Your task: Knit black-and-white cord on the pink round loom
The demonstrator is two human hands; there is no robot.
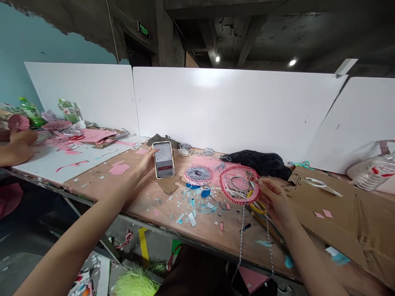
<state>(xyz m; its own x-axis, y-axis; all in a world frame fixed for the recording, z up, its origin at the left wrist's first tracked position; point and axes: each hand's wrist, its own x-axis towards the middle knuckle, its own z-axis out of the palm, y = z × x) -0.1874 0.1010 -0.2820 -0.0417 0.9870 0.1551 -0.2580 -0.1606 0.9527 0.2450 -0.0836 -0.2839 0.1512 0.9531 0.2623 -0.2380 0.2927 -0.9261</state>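
I have a long white board (231,111) at the back, then the table (145,201), with a sheet of cardboard (335,197) on its right. The pink ring (240,201) is held up just left of the cardboard; I'd want a light grip so its wrapped edge isn't crushed, and the striped cord (242,230) below it kept untangled. It sits at the fingertips of the right hand (274,199), which pinch its right rim, the rest reaching leftward past them. The left hand (147,162) grips a phone (163,160) by its side, thumb by the screen, other fingers hidden. Between the hands lies a striped disc (197,174); smallest are the paper scraps (191,219).
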